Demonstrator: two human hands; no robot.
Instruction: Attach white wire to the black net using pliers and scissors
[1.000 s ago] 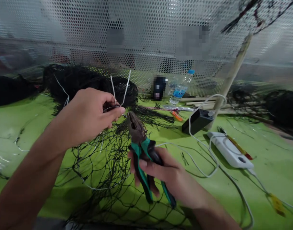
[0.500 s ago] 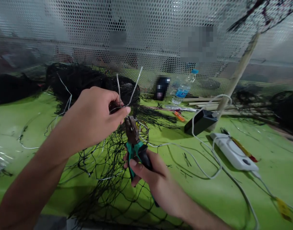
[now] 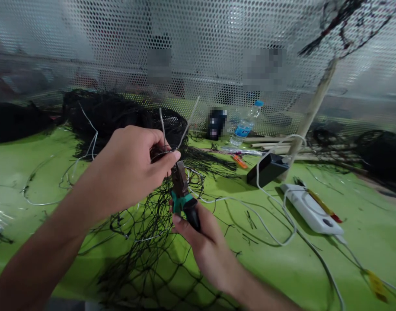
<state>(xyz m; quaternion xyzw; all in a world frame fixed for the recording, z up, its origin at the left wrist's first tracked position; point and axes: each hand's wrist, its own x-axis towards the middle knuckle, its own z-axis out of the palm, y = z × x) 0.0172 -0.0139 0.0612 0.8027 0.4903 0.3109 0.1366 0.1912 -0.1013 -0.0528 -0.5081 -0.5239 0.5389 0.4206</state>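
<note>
My left hand (image 3: 136, 166) pinches a piece of metal wire (image 3: 190, 119) between thumb and fingers. Two pale wire ends rise above the pinch, spread apart. My right hand (image 3: 201, 237) is closed round the green and black handles of pliers (image 3: 181, 190). Just under my left fingertips are the plier jaws; whether they bite on the wire is hidden. A black knotted net (image 3: 152, 259) trails down from below my left hand, over the table's near edge. More loose wire loops lie among the mesh.
On the green table (image 3: 224, 268) stand a black adapter (image 3: 267, 169), a white power strip (image 3: 311, 209) with cables, and a water bottle (image 3: 245, 125). A wooden pole (image 3: 314, 108) rises at right. Black netting (image 3: 110, 114) is heaped behind, before a perforated metal screen (image 3: 198, 39).
The plier handles have come closer together as my right hand closed. The view has shifted slightly, and both hands keep nearly the same place against each other.
</note>
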